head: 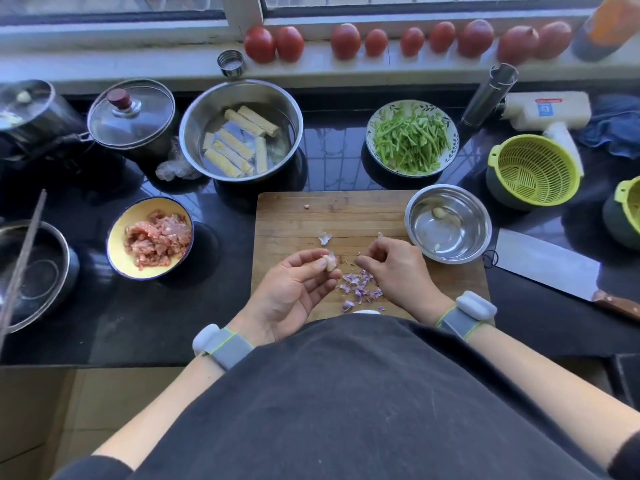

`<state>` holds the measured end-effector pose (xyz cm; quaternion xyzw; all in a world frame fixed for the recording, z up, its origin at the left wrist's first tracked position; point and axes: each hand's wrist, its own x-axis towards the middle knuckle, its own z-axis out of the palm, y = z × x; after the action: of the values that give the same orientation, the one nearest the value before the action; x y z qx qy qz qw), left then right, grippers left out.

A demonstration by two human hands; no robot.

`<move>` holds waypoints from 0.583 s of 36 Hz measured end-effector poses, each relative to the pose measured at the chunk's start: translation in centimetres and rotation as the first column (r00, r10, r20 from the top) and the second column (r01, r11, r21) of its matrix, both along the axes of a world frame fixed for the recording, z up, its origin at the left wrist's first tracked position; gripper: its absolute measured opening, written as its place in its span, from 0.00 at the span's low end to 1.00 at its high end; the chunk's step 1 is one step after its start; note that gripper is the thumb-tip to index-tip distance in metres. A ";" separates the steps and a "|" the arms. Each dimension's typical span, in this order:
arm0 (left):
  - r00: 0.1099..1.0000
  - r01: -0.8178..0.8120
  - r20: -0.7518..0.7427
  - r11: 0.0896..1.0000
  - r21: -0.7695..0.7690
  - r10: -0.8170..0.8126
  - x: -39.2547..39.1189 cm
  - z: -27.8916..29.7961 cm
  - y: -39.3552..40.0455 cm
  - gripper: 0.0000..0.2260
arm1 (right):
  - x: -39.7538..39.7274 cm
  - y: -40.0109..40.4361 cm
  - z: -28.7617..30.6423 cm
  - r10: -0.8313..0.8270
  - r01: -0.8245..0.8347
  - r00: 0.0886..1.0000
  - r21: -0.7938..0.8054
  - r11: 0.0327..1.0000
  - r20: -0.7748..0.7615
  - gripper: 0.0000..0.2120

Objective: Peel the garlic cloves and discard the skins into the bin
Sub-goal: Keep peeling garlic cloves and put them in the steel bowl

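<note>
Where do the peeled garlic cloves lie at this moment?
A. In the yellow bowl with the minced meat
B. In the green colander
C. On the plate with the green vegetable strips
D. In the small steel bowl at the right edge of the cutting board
D: two pale peeled cloves lie inside the small steel bowl at the right edge of the cutting board.

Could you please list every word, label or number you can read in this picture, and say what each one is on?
No text here can be read.
White bottle lying on the counter: a red strip and a blue square label, both too blurred to read.
Orange bottle at the top right: no legible print.
Cleaver blade: no marking visible.
</note>
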<state>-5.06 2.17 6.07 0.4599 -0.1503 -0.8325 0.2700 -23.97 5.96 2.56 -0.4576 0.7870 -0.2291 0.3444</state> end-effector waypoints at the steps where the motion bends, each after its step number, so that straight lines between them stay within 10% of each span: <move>1: 1.000 -0.002 0.005 1.000 0.017 0.002 0.0 0.0 0.0 0.07 | 0.1 -0.1 -0.1 0.040 -0.040 0.999 0.000 0.999 -0.023 0.05; 5: 1.000 0.003 -0.006 0.999 0.048 -0.003 0.3 -0.1 0.1 0.07 | 0.6 -0.3 0.6 0.107 -0.107 0.994 -0.032 0.994 -0.008 0.06; 12: 0.999 0.039 -0.008 0.997 -0.071 -0.040 0.2 -0.3 0.4 0.09 | 1.5 0.4 4.0 -0.079 -0.025 0.747 0.147 0.989 0.660 0.08; 21: 0.982 0.138 0.167 0.941 -0.311 -0.089 -0.3 -0.1 0.6 0.06 | 1.7 0.4 4.0 -0.077 -0.032 0.782 0.162 0.986 0.619 0.09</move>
<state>-5.36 2.80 5.97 0.4621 -0.3299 -0.7739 0.2806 -22.29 6.41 6.54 -0.3170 0.6505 -0.3063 0.6185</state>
